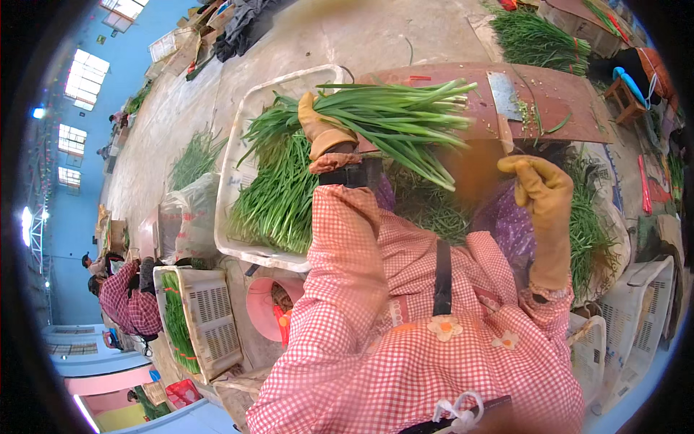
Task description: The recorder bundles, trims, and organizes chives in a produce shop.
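Observation:
In its tan glove, my left hand grips a bunch of long leafy greens, probably garlic chives. Their pale stem ends point right, over a reddish-brown board. My right hand, gloved too, is half curled with its fingertips apart and nothing visible between them. Just beyond its fingertips is the wooden handle of a broad metal blade lying on the board. I cannot tell whether hand and handle touch. Below my left hand, a white plastic crate holds more greens.
Loose trimmings lie beneath the board, and more fill a sack at right. A pink bucket and a crate of tied bundles stand at left. Another person sits beyond. Tied greens lie at far right.

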`<state>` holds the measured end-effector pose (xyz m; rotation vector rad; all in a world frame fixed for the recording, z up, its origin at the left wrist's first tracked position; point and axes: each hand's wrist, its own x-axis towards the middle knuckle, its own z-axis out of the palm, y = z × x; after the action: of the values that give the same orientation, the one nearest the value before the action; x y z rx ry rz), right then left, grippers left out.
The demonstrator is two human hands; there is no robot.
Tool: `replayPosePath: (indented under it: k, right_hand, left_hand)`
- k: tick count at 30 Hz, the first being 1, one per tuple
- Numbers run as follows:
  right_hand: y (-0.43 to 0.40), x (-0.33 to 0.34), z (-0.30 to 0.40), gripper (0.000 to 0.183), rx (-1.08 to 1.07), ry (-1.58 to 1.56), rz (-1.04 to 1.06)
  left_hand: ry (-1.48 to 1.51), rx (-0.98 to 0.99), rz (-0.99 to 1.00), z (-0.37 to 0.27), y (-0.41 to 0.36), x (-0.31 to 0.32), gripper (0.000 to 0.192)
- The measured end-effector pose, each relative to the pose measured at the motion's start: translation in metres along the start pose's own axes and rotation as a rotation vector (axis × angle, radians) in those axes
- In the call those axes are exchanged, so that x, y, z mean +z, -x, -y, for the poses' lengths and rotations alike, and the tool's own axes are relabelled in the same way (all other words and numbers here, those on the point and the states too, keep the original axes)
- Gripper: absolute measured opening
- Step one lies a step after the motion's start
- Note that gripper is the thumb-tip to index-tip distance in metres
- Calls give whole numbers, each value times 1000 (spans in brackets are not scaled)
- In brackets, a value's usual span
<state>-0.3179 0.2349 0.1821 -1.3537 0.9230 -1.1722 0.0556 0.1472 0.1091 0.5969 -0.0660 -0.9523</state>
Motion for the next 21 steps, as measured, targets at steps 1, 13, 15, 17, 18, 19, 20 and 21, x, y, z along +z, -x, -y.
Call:
replayPosePath:
  k: [1, 13, 15, 17, 18, 19, 20, 21]
  right_hand:
    - [-3, -8, -8, 20, 177, 102, 36]
    - [-32, 76, -83, 39, 51, -290, 4]
    - [-27, 80, -61, 35, 114, -35, -8]
    - [-19, 71, -71, 24, -160, 101, -42]
    - [-15, 69, -71, 24, -158, 98, -36]
    - [-11, 68, -69, 21, -228, 192, 40]
    - [-5, 66, -65, 19, -297, 287, 112]
    - [5, 70, -49, 17, -217, 204, 75]
  left_hand:
    - [8, 4, 38, -3, -3, -5, 34]
    - [248, -164, 358, 19, 7, -7, 22]
    - [287, -152, 405, 17, 21, -5, 20]
    - [288, -128, 428, 27, 39, 13, 17]
    - [287, -122, 424, 23, 39, 11, 17]
    - [420, -211, 503, 19, 38, 10, 17]
    - [555, -304, 582, 18, 37, 9, 17]
    - [557, -269, 536, 20, 41, 13, 17]
